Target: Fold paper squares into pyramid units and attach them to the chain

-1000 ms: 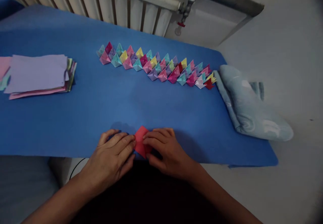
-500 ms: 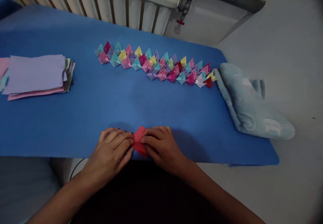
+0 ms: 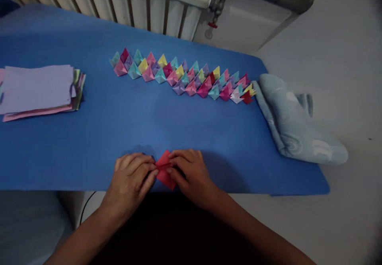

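blue table (image 3: 119, 125), near edge: left hand (image 3: 127, 179) and right hand (image 3: 194, 175) both pinch the red paper (image 3: 166, 177). uneven pulling could tear it or skew the folds.

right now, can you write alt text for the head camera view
The left hand and right hand hold a folded red paper at the near edge of a blue table. Beyond stand rows of colourful folded papers, with a paper stack left and a folded cloth right.
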The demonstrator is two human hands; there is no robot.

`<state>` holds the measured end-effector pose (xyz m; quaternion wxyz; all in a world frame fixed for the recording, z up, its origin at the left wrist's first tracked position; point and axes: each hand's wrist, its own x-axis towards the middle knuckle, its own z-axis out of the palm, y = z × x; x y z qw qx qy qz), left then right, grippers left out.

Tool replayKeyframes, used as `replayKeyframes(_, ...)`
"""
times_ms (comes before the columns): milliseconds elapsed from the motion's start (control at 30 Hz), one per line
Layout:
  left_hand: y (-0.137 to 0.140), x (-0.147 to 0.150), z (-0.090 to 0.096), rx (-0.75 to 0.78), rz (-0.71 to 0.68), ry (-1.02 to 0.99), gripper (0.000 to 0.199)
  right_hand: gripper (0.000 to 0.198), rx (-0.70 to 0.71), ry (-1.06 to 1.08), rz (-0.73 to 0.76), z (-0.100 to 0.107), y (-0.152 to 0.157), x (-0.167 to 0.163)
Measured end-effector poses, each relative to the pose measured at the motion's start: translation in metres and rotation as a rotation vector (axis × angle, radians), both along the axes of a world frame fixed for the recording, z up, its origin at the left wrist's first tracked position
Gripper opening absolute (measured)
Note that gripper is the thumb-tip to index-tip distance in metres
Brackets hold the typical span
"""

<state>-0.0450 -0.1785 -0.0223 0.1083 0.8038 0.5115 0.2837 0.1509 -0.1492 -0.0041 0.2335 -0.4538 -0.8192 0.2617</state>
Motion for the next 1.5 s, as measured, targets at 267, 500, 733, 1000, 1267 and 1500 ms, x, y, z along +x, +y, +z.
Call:
replayKeyframes(267,0.001,0.006,0.000,-0.030,0.117,0.021,0.018,0.004,-0.017,-0.013,-0.060,-0.001,-0.001,-0.004)
replayKeyframes(500,0.003,0.009,0.004,-0.068,0.150,0.029,0.021,0.004,-0.031,-0.024,-0.099,-0.001,-0.001,-0.006)
replayKeyframes(733,0.004,0.009,0.006,-0.069,0.163,0.004,0.018,0.004,-0.026,-0.018,-0.120,-0.001,-0.001,-0.008)
replayKeyframes(1000,0.003,0.008,0.005,-0.124,0.186,0.015,0.019,0.011,-0.041,-0.090,-0.147,0.000,-0.001,-0.014)
replayKeyframes(1267,-0.001,0.001,0.007,-0.163,0.292,0.065,0.020,0.009,-0.068,-0.041,-0.158,-0.002,-0.003,-0.011)
replayKeyframes(1500,0.006,0.000,0.013,-0.047,0.144,0.179,0.014,0.012,-0.067,-0.047,-0.196,0.000,-0.001,-0.010)
